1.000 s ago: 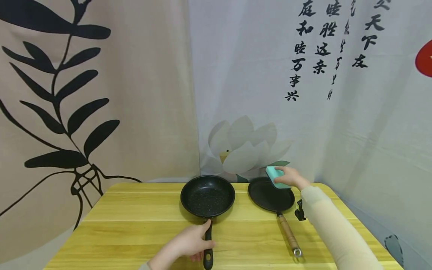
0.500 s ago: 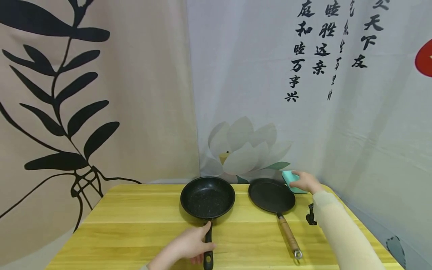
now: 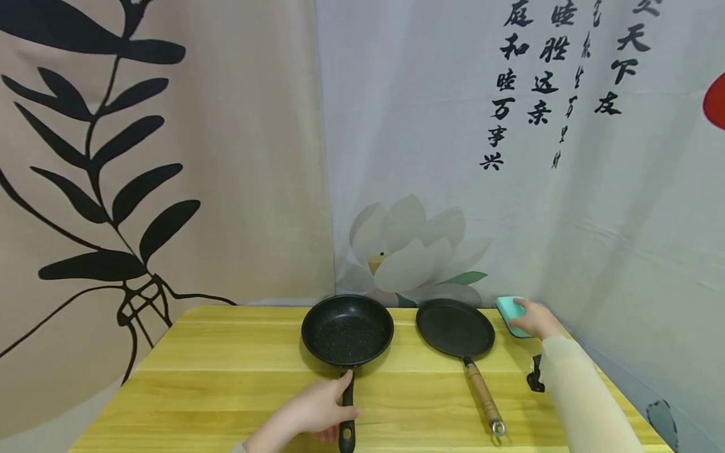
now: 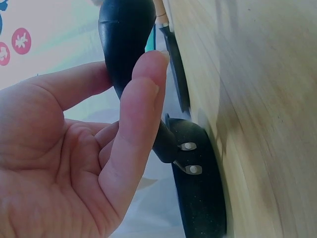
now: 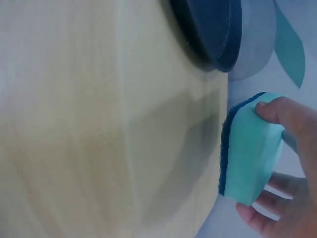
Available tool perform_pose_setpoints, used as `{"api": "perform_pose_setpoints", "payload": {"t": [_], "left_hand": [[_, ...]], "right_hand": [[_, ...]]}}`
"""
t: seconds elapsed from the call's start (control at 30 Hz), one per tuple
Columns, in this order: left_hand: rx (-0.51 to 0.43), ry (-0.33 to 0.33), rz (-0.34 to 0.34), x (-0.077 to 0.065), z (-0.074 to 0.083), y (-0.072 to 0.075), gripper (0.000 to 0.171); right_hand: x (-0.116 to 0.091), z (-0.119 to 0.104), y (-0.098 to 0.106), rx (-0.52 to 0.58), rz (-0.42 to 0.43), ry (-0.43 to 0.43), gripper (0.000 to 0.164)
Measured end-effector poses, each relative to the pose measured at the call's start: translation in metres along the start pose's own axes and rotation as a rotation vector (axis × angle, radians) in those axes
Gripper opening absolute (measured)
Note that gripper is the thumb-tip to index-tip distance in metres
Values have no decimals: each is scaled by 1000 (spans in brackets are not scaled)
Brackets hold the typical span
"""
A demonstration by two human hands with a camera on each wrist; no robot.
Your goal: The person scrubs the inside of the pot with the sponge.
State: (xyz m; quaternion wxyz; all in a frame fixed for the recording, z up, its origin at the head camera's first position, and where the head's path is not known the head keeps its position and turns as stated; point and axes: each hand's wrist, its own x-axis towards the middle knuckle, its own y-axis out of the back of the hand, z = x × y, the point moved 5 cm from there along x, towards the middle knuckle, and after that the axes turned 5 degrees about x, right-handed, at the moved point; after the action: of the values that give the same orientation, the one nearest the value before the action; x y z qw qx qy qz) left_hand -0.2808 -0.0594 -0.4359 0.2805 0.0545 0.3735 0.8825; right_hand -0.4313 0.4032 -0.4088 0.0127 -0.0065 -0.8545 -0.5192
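A black speckled frying pan (image 3: 347, 330) rests on the wooden table, its handle toward me. My left hand (image 3: 320, 406) holds that pan's black handle (image 4: 128, 39), thumb and fingers on either side of it in the left wrist view. At the table's back right, my right hand (image 3: 538, 319) pinches a turquoise sponge (image 5: 252, 151) between thumb and fingers. The sponge's dark scouring layer (image 5: 225, 153) faces the tabletop, and a shadow falls beside it. Between the hands lies a flat black crepe pan (image 3: 455, 327) with a wooden handle (image 3: 483, 396), untouched.
A small black object (image 3: 535, 375) sits by my right sleeve, partly hidden by it. Printed curtains (image 3: 260, 157) hang close behind the wooden table (image 3: 226, 358) and along its right side.
My right hand has carried the sponge rightward, from over the crepe pan to the table's back right corner. The small black object has shifted right along with the arm. My left hand stays put.
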Motion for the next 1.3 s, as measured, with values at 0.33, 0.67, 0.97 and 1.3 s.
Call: {"api": "perform_pose_setpoints", "payload": {"t": [0.33, 0.67, 0.97, 1.3], "left_hand": [[37, -5, -10, -2, 2, 1, 74], [51, -5, -10, -1, 5, 0, 75], [42, 20, -5, -1, 3, -1, 74], [-9, 23, 2, -2, -1, 4, 77]], "right_hand": [[-11, 26, -12, -45, 55, -9, 72], [-19, 37, -22, -27, 29, -38, 66], [-20, 34, -24, -13, -2, -28, 66], [-11, 23, -20, -48, -37, -4, 73]]}}
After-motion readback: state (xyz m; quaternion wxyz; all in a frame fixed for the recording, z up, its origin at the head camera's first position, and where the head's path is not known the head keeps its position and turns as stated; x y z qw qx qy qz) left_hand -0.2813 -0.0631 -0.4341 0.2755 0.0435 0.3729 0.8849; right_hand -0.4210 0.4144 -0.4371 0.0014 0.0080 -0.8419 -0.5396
